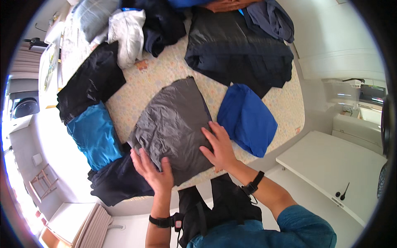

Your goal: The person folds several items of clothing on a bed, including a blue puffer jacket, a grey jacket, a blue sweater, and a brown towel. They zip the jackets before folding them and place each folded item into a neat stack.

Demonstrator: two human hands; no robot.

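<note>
A dark grey folded garment (178, 124) of thin, creased fabric lies flat before me on a floral-patterned mattress (155, 80). On its left edge rests my left hand (153, 172), fingers spread. My right hand (218, 147) touches the opposite edge, its fingers apart as well. Just beyond that hand is a royal blue folded cloth item (246, 119). Left of the grey garment lies a bright blue folded garment (96, 136), and under it, towards me, a black garment (121, 179) reaches the mattress edge close to my left hand.
Black folded trousers (93, 77) and a pale grey garment (127, 35) lie at the far left. A large dark jacket-like garment (238, 49) spreads across the far right. Beside the mattress stands a white tabletop (335, 167) with small black objects on it.
</note>
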